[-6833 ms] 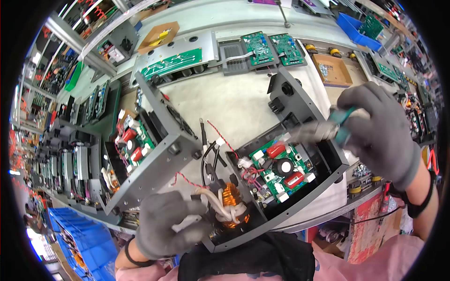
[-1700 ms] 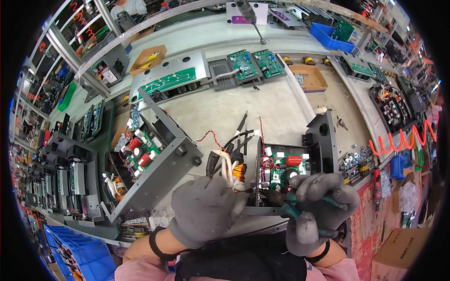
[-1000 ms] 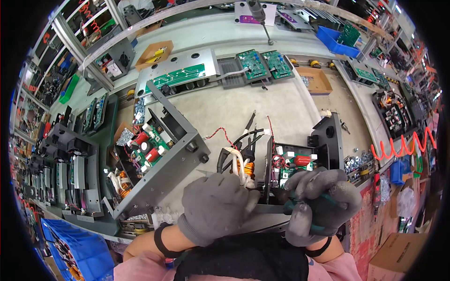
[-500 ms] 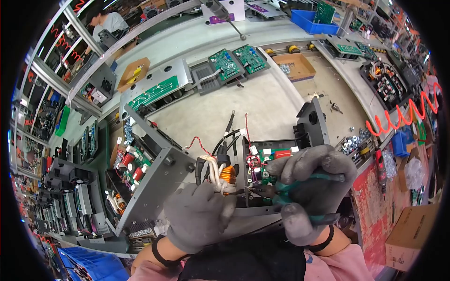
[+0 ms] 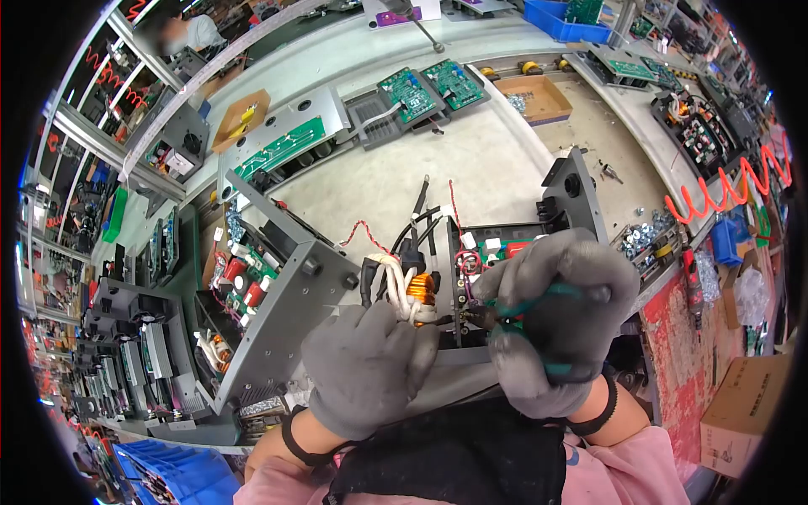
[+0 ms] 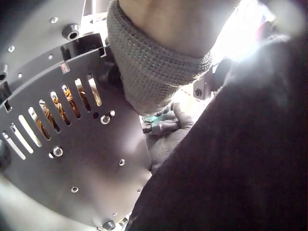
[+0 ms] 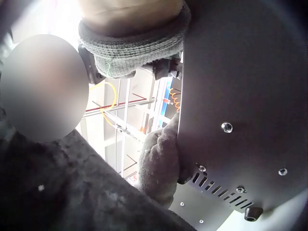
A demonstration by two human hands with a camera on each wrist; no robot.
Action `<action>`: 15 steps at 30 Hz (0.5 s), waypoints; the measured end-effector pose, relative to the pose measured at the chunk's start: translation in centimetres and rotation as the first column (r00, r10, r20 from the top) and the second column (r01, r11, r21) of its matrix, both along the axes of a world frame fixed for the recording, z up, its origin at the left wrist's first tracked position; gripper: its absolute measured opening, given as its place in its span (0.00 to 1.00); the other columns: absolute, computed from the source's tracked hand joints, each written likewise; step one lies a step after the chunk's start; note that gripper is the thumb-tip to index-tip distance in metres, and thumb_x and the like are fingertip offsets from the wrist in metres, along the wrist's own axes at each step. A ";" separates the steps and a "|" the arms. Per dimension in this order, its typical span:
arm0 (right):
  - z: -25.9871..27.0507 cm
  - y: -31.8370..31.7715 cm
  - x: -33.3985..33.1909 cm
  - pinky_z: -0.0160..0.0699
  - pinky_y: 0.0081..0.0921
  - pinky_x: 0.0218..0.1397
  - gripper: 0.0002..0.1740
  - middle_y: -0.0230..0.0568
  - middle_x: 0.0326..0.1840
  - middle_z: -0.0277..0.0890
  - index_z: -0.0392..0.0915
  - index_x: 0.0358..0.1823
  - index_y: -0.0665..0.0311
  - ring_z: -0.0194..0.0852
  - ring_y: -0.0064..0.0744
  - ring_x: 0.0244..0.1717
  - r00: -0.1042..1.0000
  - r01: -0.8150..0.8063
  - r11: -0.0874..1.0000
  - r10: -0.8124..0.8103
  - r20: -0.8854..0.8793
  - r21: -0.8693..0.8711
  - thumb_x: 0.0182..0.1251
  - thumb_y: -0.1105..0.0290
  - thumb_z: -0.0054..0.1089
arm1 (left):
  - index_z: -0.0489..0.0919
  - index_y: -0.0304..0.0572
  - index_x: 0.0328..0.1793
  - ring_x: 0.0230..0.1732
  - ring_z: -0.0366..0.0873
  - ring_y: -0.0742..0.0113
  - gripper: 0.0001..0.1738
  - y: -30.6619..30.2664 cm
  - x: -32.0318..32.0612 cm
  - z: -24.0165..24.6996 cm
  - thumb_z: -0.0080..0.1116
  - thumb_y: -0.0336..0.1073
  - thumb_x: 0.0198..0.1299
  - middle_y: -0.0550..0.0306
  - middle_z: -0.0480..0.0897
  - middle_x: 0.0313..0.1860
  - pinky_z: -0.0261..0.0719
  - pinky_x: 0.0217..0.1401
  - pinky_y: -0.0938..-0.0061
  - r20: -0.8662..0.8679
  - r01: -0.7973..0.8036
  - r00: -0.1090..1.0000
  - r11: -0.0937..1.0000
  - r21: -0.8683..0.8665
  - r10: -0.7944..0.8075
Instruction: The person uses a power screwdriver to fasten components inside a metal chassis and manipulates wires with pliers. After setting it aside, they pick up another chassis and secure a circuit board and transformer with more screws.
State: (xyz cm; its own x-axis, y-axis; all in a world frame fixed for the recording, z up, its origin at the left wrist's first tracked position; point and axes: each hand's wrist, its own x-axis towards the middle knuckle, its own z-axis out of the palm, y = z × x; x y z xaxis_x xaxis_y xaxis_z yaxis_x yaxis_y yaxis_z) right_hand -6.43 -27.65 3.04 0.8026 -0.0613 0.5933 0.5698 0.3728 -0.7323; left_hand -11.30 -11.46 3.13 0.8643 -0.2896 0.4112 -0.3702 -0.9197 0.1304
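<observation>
The pliers (image 5: pixel 507 322), nose over the open case (image 5: pixel 588 202), should feel stiff and fairly heavy, best held by their teal handles (image 5: pixel 559 369), which the right hand (image 5: pixel 572 328) grips, while the left hand (image 5: pixel 366 370), its hold hidden, is beside the likely firm coil (image 5: pixel 422 289).

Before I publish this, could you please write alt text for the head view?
A gloved right hand holds teal-handled pliers at an open dark case; the left hand is beside an orange coil. Another open case stands at left.
</observation>
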 end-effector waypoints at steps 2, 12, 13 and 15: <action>-0.3 -0.8 0.7 0.78 0.26 0.37 0.23 0.42 0.35 0.65 0.63 0.45 0.68 0.69 0.27 0.31 0.952 -0.058 0.979 0.113 0.285 -0.194 0.48 0.78 0.62 | 0.73 0.49 0.18 0.19 0.69 0.65 0.12 0.0 0.0 -0.1 0.66 0.40 0.44 0.63 0.67 0.19 0.62 0.17 0.67 0.006 -0.001 1.000 1.000 -0.010 0.001; 0.3 -1.6 0.8 0.75 0.26 0.36 0.27 0.40 0.36 0.63 0.58 0.50 0.60 0.66 0.25 0.31 0.983 -0.110 0.952 0.148 0.112 -0.286 0.47 0.81 0.56 | 0.73 0.48 0.18 0.19 0.70 0.64 0.13 -0.1 0.0 0.3 0.66 0.40 0.45 0.62 0.67 0.19 0.63 0.18 0.67 -0.024 -0.015 1.000 1.000 0.025 0.015; 0.5 -2.0 0.7 0.79 0.33 0.40 0.31 0.38 0.37 0.60 0.54 0.53 0.54 0.64 0.26 0.32 0.970 -0.140 0.887 0.212 0.119 -0.440 0.47 0.83 0.54 | 0.73 0.48 0.18 0.19 0.70 0.64 0.13 -0.1 -0.1 0.3 0.66 0.40 0.45 0.62 0.67 0.19 0.63 0.18 0.67 -0.025 -0.010 1.000 1.000 0.025 0.011; 0.5 -2.0 0.6 0.79 0.31 0.39 0.30 0.38 0.37 0.61 0.54 0.52 0.54 0.64 0.25 0.31 0.968 -0.132 0.893 0.208 0.136 -0.431 0.47 0.84 0.52 | 0.74 0.48 0.18 0.19 0.70 0.64 0.13 -0.1 -0.1 0.1 0.66 0.40 0.44 0.62 0.67 0.20 0.63 0.18 0.67 -0.010 -0.004 1.000 1.000 0.006 0.004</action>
